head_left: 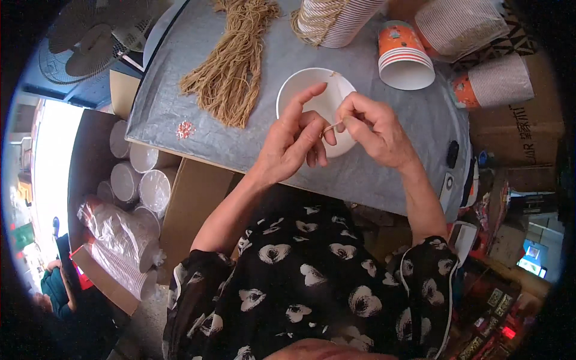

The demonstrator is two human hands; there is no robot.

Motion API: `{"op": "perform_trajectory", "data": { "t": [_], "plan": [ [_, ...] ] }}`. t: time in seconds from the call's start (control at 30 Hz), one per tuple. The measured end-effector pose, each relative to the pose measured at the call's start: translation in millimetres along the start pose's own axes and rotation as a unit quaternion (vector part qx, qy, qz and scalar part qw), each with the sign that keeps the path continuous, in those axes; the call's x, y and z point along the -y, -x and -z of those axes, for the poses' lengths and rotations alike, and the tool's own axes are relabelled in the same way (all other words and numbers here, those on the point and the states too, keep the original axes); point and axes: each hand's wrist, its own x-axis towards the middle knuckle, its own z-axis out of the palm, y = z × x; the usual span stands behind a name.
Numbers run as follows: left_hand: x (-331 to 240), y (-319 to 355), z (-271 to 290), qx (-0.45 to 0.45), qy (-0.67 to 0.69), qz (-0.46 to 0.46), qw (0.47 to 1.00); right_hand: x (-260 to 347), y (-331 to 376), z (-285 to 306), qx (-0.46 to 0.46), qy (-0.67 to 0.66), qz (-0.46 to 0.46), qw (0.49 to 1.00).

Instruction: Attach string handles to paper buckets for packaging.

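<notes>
Over a white paper bucket point(292, 84) with its mouth toward me, my two hands meet at a short piece of brown cord point(331, 126). My left hand point(294, 133) pinches one end between thumb and a bent finger, its index finger stretched up. The other end is gripped by thumb and fingertips of my right hand point(378, 129). Beyond my left hand, a thick bundle of brown cords point(231, 72) lies on the grey-covered table point(180, 78). More cords point(318, 21) hang over a stack of striped-rim paper buckets point(348, 24) at the far edge.
Orange paper buckets point(405, 57) stand nested at the right, near wrapped stacks point(501, 81). Small red and white bits point(185, 129) lie at the left. Below, a cardboard box point(180, 210) holds several bagged bucket stacks point(123, 231). A fan point(90, 51) stands far left; a person point(57, 285) is beyond.
</notes>
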Motion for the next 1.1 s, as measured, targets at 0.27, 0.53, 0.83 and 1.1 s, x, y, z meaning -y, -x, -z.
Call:
{"op": "perform_trajectory", "data": {
  "t": [0.27, 0.53, 0.83, 1.1],
  "plan": [
    [-2, -39, 10, 0.069, -0.03, 0.061, 0.995, -8, 2, 11, -0.057, -0.016, 0.08, 0.995],
    [-17, -60, 17, 0.161, -0.021, 0.151, 0.975, -3, -5, 30, -0.047, -0.018, 0.073, 0.996],
    [-15, -64, 13, 0.161, 0.018, 0.182, 0.97, -7, -4, 34, -0.059, 0.015, 0.052, 0.997],
    [-21, -51, 13, 0.127, -0.021, 0.165, 0.978, -11, 4, 38, -0.028, 0.022, 0.015, 0.999]
  ]
}}
